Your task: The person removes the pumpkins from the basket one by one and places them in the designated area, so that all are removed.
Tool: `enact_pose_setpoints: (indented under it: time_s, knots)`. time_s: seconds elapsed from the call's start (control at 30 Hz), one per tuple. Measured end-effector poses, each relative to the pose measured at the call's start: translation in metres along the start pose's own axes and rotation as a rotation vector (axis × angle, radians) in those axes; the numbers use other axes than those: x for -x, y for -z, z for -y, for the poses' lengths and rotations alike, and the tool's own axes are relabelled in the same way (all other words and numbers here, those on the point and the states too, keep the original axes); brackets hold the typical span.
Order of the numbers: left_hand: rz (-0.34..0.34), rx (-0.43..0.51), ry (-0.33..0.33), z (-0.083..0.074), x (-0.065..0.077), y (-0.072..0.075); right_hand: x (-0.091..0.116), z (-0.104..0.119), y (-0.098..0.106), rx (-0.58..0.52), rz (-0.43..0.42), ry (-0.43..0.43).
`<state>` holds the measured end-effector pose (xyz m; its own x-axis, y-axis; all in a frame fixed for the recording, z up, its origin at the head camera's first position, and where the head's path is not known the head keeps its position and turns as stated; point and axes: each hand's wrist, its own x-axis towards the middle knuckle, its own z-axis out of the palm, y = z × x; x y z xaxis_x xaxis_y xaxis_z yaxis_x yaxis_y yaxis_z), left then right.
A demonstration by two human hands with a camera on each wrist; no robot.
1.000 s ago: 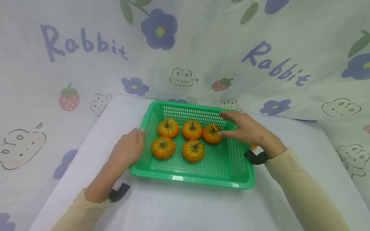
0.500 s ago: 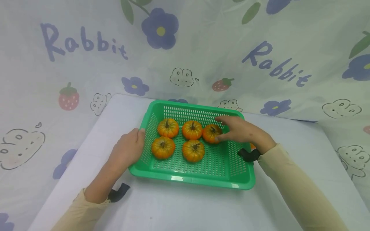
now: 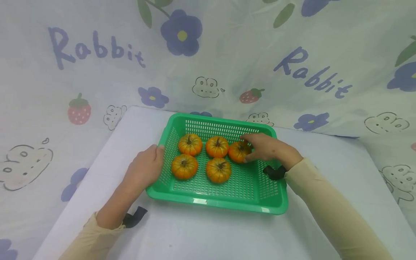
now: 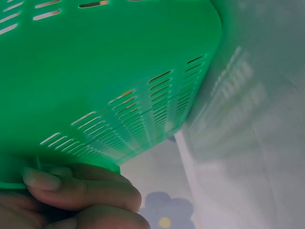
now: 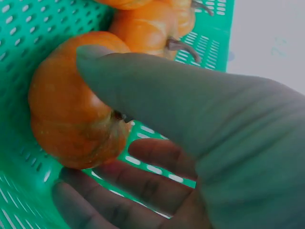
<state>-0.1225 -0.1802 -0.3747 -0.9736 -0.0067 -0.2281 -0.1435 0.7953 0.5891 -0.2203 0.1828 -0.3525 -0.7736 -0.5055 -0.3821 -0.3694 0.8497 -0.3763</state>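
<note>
A green plastic basket (image 3: 227, 206) with slotted walls holds several small orange pumpkins. My left hand (image 3: 144, 168) grips its left rim; in the left wrist view the fingers (image 4: 90, 195) curl under that rim. Inside the basket, my right hand (image 3: 264, 147) is around the rightmost pumpkin (image 3: 236, 154). The right wrist view has the thumb (image 5: 138, 78) across one side of this pumpkin (image 5: 71, 114) and fingers against the opposite side. It sits beside another pumpkin (image 3: 217, 147) in the back row. A front-row pumpkin (image 3: 218, 170) lies just nearer to me.
At the basket's left end are two more pumpkins, one behind (image 3: 190, 144) and one in front (image 3: 184, 167). The basket stands on a white-covered table (image 3: 195, 234). A printed cloth (image 3: 227, 54) hangs behind the table. A black strap (image 3: 274, 172) shows at my right wrist.
My right hand has moved left and slightly down onto the rightmost pumpkin, closing round it. An orange patch right of the basket is now hidden by that arm. My left hand stays put.
</note>
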Motion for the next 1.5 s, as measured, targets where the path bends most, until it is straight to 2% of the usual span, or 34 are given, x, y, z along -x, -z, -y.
enact_pose_setpoints:
  time_s: [0.33, 1.5]
  knots:
    - [0.004, 0.000, 0.011, 0.000, 0.000, -0.003, -0.007, -0.002, -0.009, 0.003, 0.035, -0.048]
    - [-0.017, 0.025, 0.011, -0.001, 0.002, -0.002, -0.008, -0.004, -0.011, -0.033, 0.025, -0.051]
